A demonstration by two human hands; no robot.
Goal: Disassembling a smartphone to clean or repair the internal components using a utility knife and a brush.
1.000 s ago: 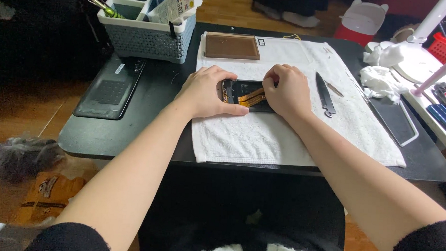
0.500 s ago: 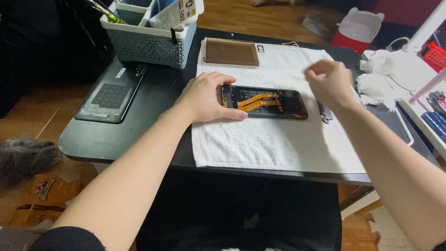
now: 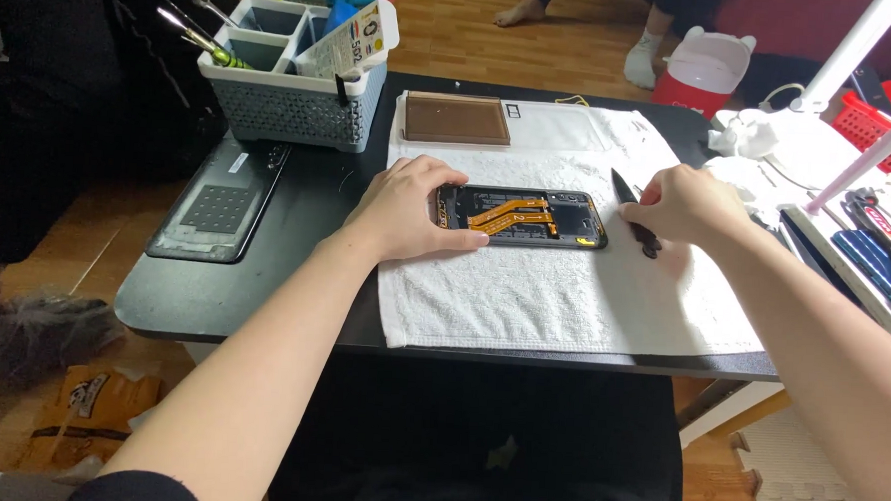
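Two hands work over a white towel (image 3: 524, 294) spread on the dark table (image 3: 263, 303). The left hand (image 3: 407, 211) lies flat, fingers together, pressing the left end of an opened phone (image 3: 532, 216) that rests lengthwise mid-towel, orange ribbon cables exposed. The right hand (image 3: 683, 203), fingers curled, pinches a black tool (image 3: 635, 215) just beside the phone's right end. A dark back cover (image 3: 217, 212) lies left, off the towel. Farther back sits a brown panel (image 3: 456, 119). A grey basket (image 3: 287, 93) at rear left holds tweezers and scissors.
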